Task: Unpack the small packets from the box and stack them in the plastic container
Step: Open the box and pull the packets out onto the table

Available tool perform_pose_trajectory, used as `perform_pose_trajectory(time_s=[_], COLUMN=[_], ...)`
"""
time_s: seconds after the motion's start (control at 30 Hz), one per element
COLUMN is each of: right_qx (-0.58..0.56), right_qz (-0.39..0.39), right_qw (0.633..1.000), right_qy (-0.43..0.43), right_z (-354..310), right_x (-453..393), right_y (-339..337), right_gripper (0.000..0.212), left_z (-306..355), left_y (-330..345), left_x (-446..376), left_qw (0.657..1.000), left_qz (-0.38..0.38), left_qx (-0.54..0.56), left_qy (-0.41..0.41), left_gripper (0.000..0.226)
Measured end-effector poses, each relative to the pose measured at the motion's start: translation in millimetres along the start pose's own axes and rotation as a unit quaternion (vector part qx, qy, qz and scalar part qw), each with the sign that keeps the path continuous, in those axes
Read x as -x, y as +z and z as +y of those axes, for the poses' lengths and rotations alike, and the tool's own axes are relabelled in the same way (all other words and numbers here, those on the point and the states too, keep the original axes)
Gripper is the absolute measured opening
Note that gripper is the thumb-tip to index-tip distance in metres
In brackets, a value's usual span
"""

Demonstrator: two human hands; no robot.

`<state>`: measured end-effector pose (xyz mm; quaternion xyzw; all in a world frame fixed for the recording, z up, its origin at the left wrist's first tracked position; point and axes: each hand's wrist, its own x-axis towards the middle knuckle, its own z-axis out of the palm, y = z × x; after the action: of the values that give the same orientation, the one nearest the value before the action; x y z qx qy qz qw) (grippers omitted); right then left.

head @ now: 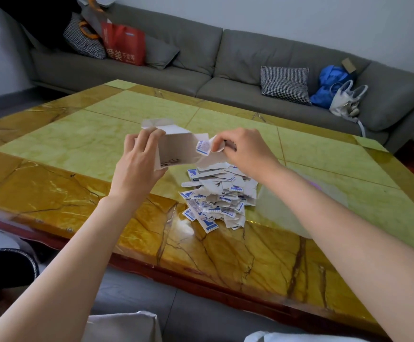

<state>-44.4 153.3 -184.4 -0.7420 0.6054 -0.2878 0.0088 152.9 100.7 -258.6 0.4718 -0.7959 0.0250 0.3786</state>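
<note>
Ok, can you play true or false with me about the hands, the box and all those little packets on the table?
1. The left hand holds the box up off the table. True.
2. The right hand is empty. False: it pinches a small packet at the box's opening.
3. A pile of packets lies on the table below the hands. True.
4. The packets are red and yellow. False: they are white with blue print.
5. The box is closed. False: its flaps are open and you can see inside.
</note>
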Motion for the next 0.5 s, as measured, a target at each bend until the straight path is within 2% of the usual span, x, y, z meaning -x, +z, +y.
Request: perform_pose_trajectory(time_s=[0.07,0.17,0.2,0.27,0.33,0.4,0.47,0.5], right_qx=[0.044,0.182,0.220,0.211,0.125,0.106,0.151,0.173], right_qz=[-0.013,-0.149,-0.172,-0.120,-0.069,-0.152,-0.274,-0.305], right_qw=[0.999,0.972,0.960,0.969,0.987,0.979,0.949,0.936], right_qy=[0.008,0.025,0.018,-0.033,-0.074,-0.083,-0.041,-0.026], right_z=[5,11,9,-4,-23,-33,-32,-30], right_x=[1,4,5,5,-2,-12,-22,-27], right_y=[0,8,9,9,16,29,45,50], right_gripper=[0.030,0.018,0.017,0.022,0.020,0.031,0.052,0.053], left_z=[-3,-2,-1,3,6,12,19,22], left_y=[-1,-1,0,2,5,7,8,7], left_x=[0,0,0,-1,-1,-2,-2,-2], left_qw=[1.000,1.000,1.000,1.000,1.000,0.998,0.993,0.990], left_qz=[0.007,0.014,0.013,0.010,0.015,0.025,0.034,0.036], left_qx=[0.002,-0.004,-0.005,-0.007,-0.007,0.000,0.008,0.012], left_qy=[-0.019,-0.021,-0.015,0.000,0.019,0.056,0.109,0.135], left_gripper=[0.072,0.072,0.072,0.072,0.071,0.069,0.069,0.070])
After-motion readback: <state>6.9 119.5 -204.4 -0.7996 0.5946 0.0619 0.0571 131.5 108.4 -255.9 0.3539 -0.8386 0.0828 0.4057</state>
